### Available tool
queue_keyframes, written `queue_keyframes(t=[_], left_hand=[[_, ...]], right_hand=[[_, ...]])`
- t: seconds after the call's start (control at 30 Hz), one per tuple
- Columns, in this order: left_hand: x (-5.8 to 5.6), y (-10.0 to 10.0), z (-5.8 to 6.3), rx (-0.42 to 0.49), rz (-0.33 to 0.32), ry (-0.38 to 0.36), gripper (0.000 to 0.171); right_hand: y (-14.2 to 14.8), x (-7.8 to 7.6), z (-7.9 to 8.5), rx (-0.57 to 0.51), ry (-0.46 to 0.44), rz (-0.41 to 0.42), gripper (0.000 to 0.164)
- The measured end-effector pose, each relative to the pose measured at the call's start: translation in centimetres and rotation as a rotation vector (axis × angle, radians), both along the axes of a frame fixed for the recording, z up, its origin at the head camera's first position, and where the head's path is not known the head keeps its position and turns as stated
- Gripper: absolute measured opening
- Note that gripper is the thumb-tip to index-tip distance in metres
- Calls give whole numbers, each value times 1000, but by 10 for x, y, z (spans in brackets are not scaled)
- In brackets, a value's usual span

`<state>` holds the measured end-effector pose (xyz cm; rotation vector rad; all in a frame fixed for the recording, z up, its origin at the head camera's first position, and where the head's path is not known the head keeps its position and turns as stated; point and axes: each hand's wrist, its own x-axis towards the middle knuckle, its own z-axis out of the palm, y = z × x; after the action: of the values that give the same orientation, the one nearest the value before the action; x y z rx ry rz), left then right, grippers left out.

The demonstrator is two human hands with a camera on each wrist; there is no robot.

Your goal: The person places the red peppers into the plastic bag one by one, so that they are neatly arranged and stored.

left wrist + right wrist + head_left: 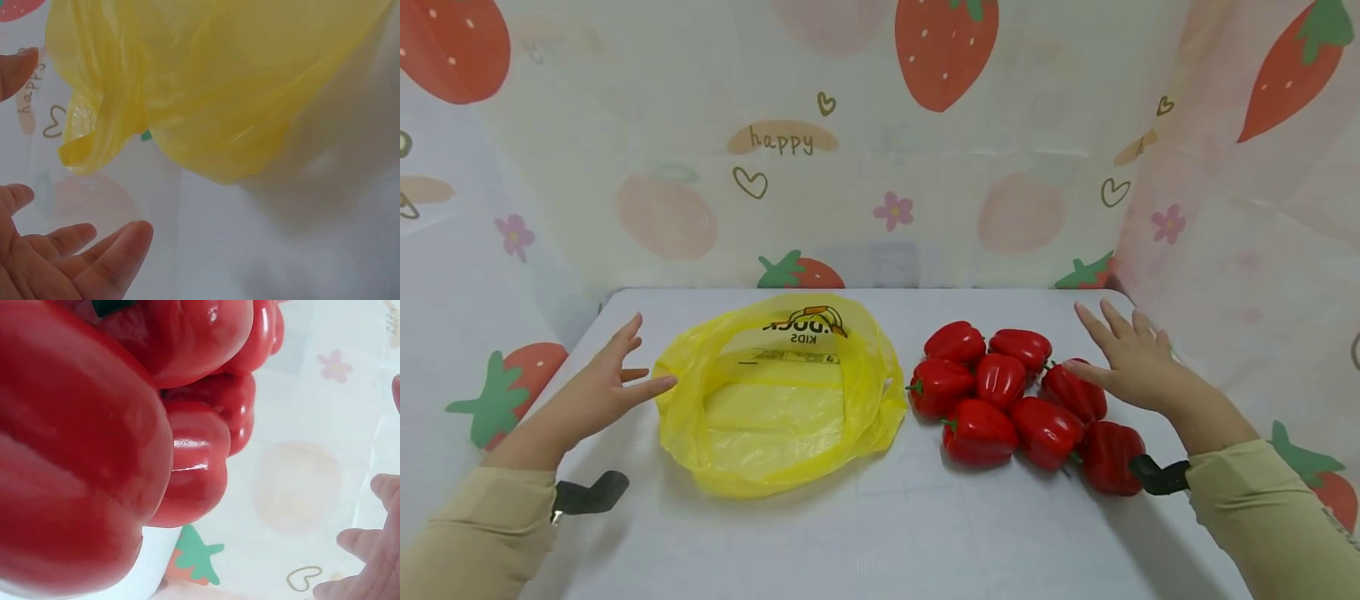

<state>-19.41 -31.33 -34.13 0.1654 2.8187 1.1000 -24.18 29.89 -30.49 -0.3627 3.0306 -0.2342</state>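
Note:
A yellow plastic bag (775, 408) lies on the left half of the white table with its wide mouth spread, showing mirrored print inside. My left hand (612, 383) is beside its left edge, fingers spread and holding nothing; in the left wrist view the bag (206, 94) hangs close past the fingertips (134, 250). Several red bell peppers (1000, 379) with green stems sit in a cluster to the right of the bag. Over the right side of that cluster my right hand (1138, 358) is raised, its fingers spread apart. Peppers (75, 450) fill the left of the right wrist view.
White cloth with printed strawberries, hearts and flowers forms a back wall (865, 200) and side walls around the table (880, 533). A dark wrist mount (591, 493) sticks out from the left sleeve, another (1159, 475) from the right, overlapping the nearest pepper.

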Motion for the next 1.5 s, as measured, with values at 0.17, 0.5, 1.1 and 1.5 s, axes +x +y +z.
queue_keyframes(t=[0.17, 0.5, 1.1, 1.5], left_hand=[[0, -1, -6, 125, 14, -71, 95], [-4, -5, -22, 222, 25, -61, 69], [-13, 1, -35, 154, 123, -114, 60], [-13, 8, -37, 165, 180, -94, 48]], right_hand=[[1, 0, 0, -6, -1, 0, 93], [3, 2, 0, -40, -8, 0, 94], [4, -1, -5, -28, 3, 19, 96], [6, 2, -3, -59, 1, 30, 93]])
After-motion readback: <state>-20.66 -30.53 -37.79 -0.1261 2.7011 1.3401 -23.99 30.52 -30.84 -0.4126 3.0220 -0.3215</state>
